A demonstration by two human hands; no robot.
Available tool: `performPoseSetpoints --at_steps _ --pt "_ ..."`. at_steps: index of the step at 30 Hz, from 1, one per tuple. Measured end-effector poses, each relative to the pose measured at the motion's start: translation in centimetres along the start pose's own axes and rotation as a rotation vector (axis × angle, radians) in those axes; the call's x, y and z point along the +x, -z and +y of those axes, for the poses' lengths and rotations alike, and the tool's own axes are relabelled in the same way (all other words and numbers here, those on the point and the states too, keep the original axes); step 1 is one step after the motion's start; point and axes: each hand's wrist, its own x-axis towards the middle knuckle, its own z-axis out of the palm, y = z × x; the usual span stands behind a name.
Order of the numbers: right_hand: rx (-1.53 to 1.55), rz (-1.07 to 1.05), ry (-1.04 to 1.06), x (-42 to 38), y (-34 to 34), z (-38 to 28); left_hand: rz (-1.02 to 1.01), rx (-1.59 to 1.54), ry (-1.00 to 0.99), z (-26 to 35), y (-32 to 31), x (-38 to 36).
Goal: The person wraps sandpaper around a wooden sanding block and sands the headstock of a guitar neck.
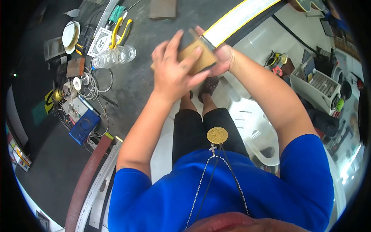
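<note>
A tan, flat block (208,61) with dark edges is between my two hands at the top centre. My left hand (172,71) lies over its left side, back of the hand up, fingers bent onto it. From below and the right, my right hand (223,60) grips the block, palm turned up, with its fingers partly hidden. A long white strip with yellow edges (239,19) runs from the block toward the upper right. Under my left hand is the dark tabletop (133,83).
Yellow-handled pliers (124,34), a clear plastic bottle (116,56), a wire spool (77,83) and a blue device (85,127) lie on the left. A dark brown block (163,8) is at the top. A white chair (253,129) and a tool-filled box (319,83) stand right.
</note>
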Motion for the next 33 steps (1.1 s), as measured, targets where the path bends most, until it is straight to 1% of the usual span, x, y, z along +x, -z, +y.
performPoseSetpoints --at_steps 1,3,5,6,7,8,9,10,11,13,14,15,17,18,21,22,23,25,26,29,30,33 --pt "-0.028 0.006 -0.016 -0.4 0.4 0.1 -0.023 0.008 0.004 0.0 0.0 -0.2" --pt "0.037 -0.013 -0.007 0.0 0.6 0.7 -0.05 0.035 0.035 -0.1 0.3 -1.1" --pt "0.085 -0.034 0.006 0.7 -0.3 1.1 -0.091 0.044 0.113 -0.6 2.3 -6.2" --pt "0.015 0.064 0.008 0.5 -2.1 1.2 -0.124 0.04 0.15 -0.9 3.7 -8.8" --pt "0.0 0.034 0.013 0.4 -2.4 0.8 -0.162 0.036 0.181 -1.0 4.5 -9.4" --pt "-0.007 0.003 0.014 0.5 -2.3 0.8 -0.092 0.033 0.146 -1.3 4.0 -9.5" --pt "-0.005 -0.028 0.004 0.9 -2.0 1.2 -0.084 0.026 0.125 -0.7 3.3 -8.1" --pt "0.079 0.008 0.007 0.9 -1.0 1.1 -0.062 0.023 0.094 -0.4 1.8 -5.1" --pt "0.006 0.157 0.024 0.9 -1.5 0.7 -0.031 0.018 0.051 -0.4 0.7 -2.5" --pt "-0.116 0.468 0.068 0.3 -2.7 1.0 -0.035 0.018 0.039 -0.3 -0.3 -0.3" --pt "-0.035 0.21 0.043 0.3 -0.2 0.7 -0.034 0.02 0.049 0.0 -0.6 -0.1" --pt "0.007 0.106 0.018 0.4 -0.2 0.7 -0.062 0.021 0.079 -0.2 0.0 -1.5" --pt "0.09 -0.108 -0.026 1.2 -0.6 1.0 -0.123 0.024 0.13 -1.1 2.6 -7.2" --pt "0.039 0.009 -0.031 1.0 -1.8 0.9 -0.128 0.054 0.19 -0.4 3.9 -8.2" --pt "0.127 -0.145 -0.036 1.4 -0.8 0.9 -0.073 0.027 0.129 -1.0 2.4 -7.3" --pt "0.099 -0.081 -0.031 1.4 -0.6 0.7 -0.017 0.003 0.101 -0.9 1.0 -4.9" --pt "0.062 -0.014 -0.016 1.3 -0.3 0.3 -0.009 0.034 0.047 -0.5 0.0 -2.3" --pt "0.013 0.134 0.016 0.6 -0.1 0.5 0.003 0.032 0.073 0.1 -0.8 -0.9" --pt "-0.004 0.168 0.01 0.5 0.0 0.5 -0.001 0.031 0.095 0.2 -0.5 -2.0" --pt "0.057 0.023 -0.008 0.7 -0.9 0.8 -0.021 0.039 0.141 0.3 1.4 -6.0" --pt "0.065 0.042 -0.033 0.5 -1.1 0.9 -0.039 0.045 0.162 0.8 2.2 -6.6" --pt "0.016 -0.054 -0.002 0.7 -0.6 1.2 -0.063 0.057 0.179 1.4 3.1 -6.7"
